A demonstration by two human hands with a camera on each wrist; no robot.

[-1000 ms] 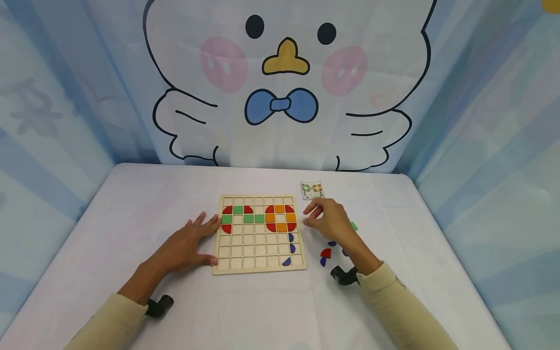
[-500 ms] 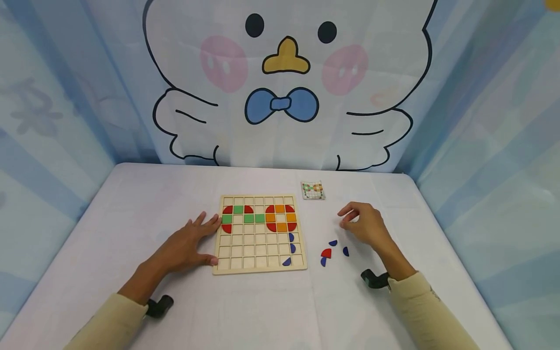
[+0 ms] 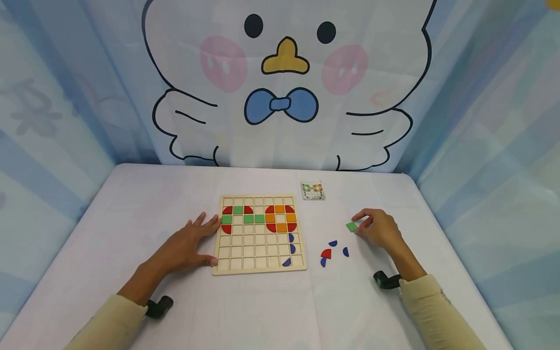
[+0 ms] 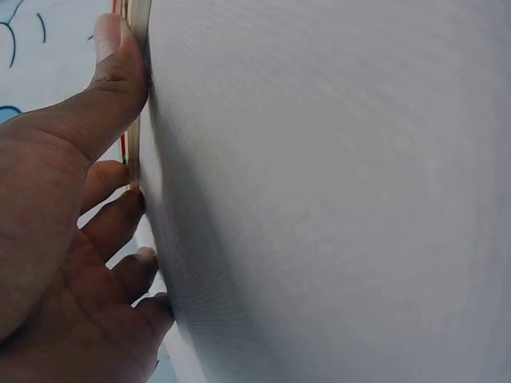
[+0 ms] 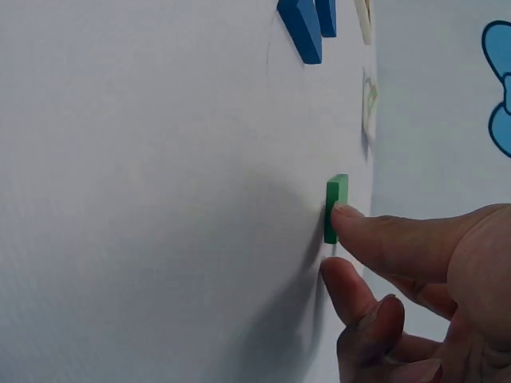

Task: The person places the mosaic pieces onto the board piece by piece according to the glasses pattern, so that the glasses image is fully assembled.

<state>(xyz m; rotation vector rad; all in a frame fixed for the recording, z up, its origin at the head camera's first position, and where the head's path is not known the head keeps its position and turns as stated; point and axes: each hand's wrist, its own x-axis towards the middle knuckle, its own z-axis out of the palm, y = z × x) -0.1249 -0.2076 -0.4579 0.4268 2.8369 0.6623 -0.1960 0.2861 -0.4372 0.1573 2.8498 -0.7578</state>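
Note:
In the head view my left hand (image 3: 181,248) rests at the left edge of a wooden grid board (image 3: 253,263), fingers spread, with the thumb at its near corner. The left wrist view shows the thumb and fingertips along the board's side edge (image 4: 137,48). Red, green and orange tiles fill some upper cells; a few blue pieces (image 3: 291,248) lie in cells on the right. My right hand (image 3: 378,228) pinches a green square tile (image 3: 351,227) between thumb and index finger, right of the board. In the right wrist view the thumb presses the green tile (image 5: 332,191) near the tabletop.
Between board and right hand lie a red quarter-round piece (image 3: 326,253) and several loose blue pieces (image 3: 345,252). A small pattern card (image 3: 312,190) lies beyond the board's far right corner. A printed curtain (image 3: 280,141) hangs behind the white table (image 3: 262,311).
My right hand has moved right, away from the board's right side, and come down onto the green tile. The left hand and board have stayed put.

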